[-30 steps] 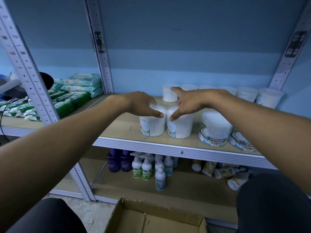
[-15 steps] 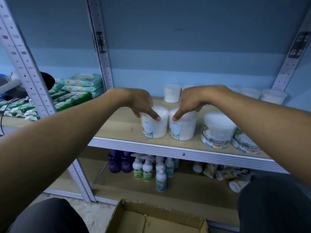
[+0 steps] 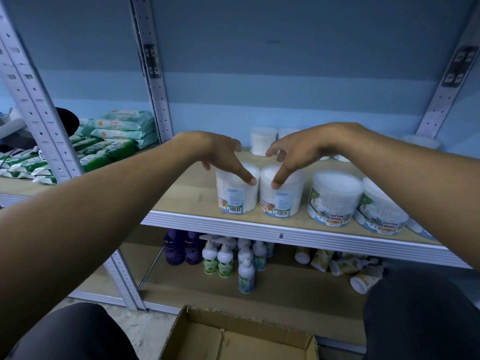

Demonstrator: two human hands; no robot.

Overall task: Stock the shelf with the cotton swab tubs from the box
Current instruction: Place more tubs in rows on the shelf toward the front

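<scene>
My left hand (image 3: 220, 158) and right hand (image 3: 298, 154) hover released over two cotton swab tubs (image 3: 237, 189); a careless knuckle could tip one off the shelf (image 3: 197, 196).

Shelf board (image 3: 197, 196): pale wood-look laminate, smooth, matt. Front rail (image 3: 233, 228): ribbed light metal, dull sheen. Perforated uprights (image 3: 33, 110): same pale metal. Cotton swab tubs (image 3: 281, 193): clear glossy plastic, printed paper labels. Wipes packs (image 3: 124, 126), far left: shiny plastic film. Box (image 3: 241, 339), near: brown corrugated cardboard, matt, rough torn edge.
</scene>
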